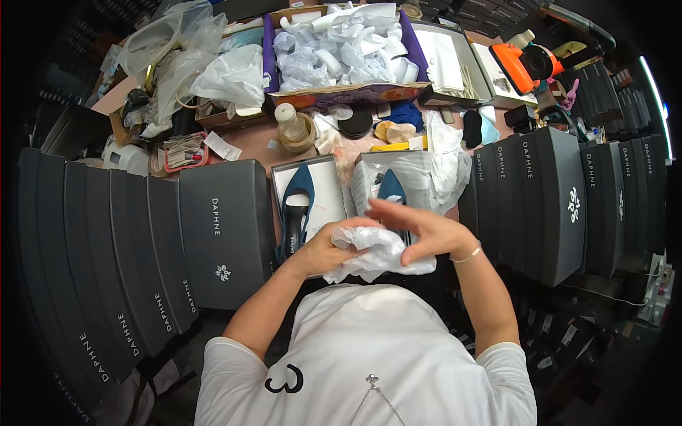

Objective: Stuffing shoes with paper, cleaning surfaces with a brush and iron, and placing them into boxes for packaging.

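Crumpled white tissue or thin plastic is bunched in front of my chest. My left hand grips its left side with curled fingers. Over its right side, my right hand has its fingers stretched out and apart, the thumb resting against the white bundle. Just beyond, a blue pointed slingback shoe lies in an open shoe box with a white lining. To its right, a second blue pointed shoe sits on grey-white wrapping, partly hidden by my right hand.
Dark grey shoe boxes stand in rows at left and right. A purple carton full of crumpled white paper is at the back. Nearer are a clear bottle, a red basket and cloths. An orange tool lies back right.
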A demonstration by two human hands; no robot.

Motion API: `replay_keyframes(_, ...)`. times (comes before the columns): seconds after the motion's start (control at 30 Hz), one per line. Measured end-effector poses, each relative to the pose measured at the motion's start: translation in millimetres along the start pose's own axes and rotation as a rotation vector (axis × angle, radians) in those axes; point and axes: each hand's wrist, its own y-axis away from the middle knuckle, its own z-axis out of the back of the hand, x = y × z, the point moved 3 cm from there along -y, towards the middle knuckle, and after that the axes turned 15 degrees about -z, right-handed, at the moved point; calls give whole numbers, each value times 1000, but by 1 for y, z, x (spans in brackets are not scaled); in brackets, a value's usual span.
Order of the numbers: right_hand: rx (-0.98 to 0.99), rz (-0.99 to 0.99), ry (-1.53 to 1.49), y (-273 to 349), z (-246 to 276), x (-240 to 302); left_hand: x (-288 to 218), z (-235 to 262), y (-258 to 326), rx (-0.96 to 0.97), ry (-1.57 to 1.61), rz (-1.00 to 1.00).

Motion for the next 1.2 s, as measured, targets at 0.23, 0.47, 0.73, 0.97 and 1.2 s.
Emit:
replay_keyframes(0.23,-388,-122,416,-4,-23,-45,46,26,-1,-204,-31,266)
replay_keyframes(0.47,-647,-102,1243,-6,-36,-41,25,9,13,-328,1047,332)
replay_keyframes(0.73,-160,-115,285,-5,2,-38,30,20,16,-92,145,248)
replay_keyframes(0.97,-679,-56,1040,-2,-13,-39,9,11,18,-112,732,214)
replay_keyframes(1.2,-570,15,848,3,-11,-33,42,-3,44,-507,744,334)
